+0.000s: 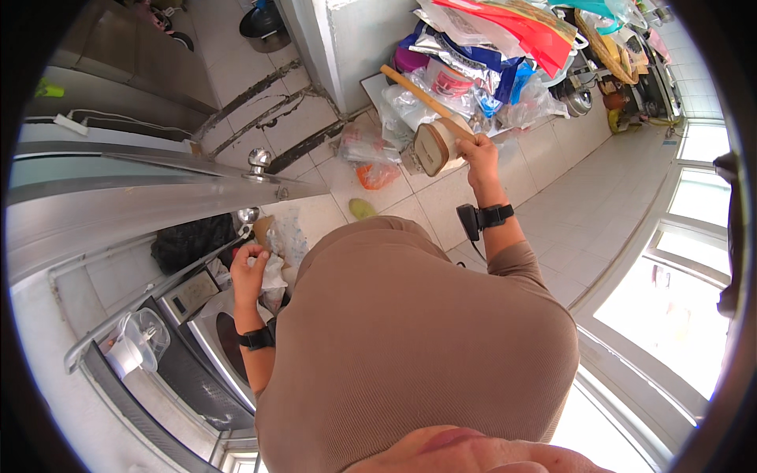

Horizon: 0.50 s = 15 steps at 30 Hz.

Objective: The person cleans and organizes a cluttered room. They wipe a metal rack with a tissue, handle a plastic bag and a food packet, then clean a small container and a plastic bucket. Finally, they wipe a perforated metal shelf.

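Note:
My right hand (480,158) grips one end of a long wooden stick (417,93), which slants up and to the left. Close by that hand is a cream-coloured canister (431,149) with a brown rim and small writing on its face. Part of the canister lies behind the stick. On the other side of my body, my left hand (248,271) has its fingers bent beside a crumpled white plastic bag (274,274). Whether those fingers pinch the bag is not clear. Each wrist wears a black strap.
Plastic bags and packages (467,59) are heaped by the wall. A clear bag (369,143) and a green, mango-like fruit (362,208) lie on the tiled floor. A door (177,189) with a round knob juts in at left, above a rack holding a microwave oven (222,331).

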{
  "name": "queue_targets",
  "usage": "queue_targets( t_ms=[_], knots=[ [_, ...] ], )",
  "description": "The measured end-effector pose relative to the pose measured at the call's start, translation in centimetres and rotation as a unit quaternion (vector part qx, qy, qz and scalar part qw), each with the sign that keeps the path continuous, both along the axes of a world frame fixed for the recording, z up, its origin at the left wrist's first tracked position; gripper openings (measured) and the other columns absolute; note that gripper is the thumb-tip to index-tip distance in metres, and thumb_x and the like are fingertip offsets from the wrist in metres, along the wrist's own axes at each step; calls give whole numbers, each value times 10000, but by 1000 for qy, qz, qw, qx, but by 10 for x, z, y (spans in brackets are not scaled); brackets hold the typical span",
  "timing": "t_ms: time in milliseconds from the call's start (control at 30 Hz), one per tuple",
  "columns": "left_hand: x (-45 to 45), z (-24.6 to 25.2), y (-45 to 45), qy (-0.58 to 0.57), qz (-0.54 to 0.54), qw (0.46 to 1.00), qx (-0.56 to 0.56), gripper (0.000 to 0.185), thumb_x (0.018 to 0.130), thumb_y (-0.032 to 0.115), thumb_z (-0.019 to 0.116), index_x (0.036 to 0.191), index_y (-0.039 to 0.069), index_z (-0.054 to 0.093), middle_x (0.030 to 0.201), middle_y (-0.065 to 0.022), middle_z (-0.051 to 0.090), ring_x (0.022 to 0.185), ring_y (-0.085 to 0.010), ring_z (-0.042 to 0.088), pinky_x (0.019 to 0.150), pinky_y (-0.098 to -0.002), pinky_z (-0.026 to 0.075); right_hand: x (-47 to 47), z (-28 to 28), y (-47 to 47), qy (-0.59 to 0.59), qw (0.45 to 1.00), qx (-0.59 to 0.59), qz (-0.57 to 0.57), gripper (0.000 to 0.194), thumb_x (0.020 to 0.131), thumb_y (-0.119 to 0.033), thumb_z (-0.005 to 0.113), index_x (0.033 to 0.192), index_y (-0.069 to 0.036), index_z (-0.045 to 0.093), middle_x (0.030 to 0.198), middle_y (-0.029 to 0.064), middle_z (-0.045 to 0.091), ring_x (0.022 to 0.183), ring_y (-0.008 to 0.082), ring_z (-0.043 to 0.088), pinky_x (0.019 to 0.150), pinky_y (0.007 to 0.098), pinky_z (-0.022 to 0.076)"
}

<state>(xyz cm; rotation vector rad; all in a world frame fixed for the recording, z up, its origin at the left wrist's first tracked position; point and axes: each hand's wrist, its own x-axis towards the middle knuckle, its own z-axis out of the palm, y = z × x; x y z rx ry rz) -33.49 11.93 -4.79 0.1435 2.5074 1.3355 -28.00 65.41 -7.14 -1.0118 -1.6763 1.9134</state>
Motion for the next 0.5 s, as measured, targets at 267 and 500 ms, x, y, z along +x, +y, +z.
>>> queue_targets(
  t_ms=[267, 500],
  knots=[
    [40, -24, -26, -84, 57, 993, -54, 176, 828, 115, 700, 951, -1, 649, 855, -54, 657, 825, -144, 595, 789, -287, 472, 5, -23, -15, -52, 992, -111, 7, 214, 726, -20, 746, 719, -46, 534, 664, 33, 555, 567, 124, 504, 547, 263, 413],
    [63, -53, -38, -125, 44, 989, -63, 164, 831, 126, 701, 936, 12, 648, 821, -42, 643, 789, -138, 593, 758, -289, 476, 27, -26, -15, -71, 988, -135, 2, 249, 744, -60, 773, 726, -65, 525, 668, 24, 557, 571, 113, 512, 542, 248, 418]
  ],
)
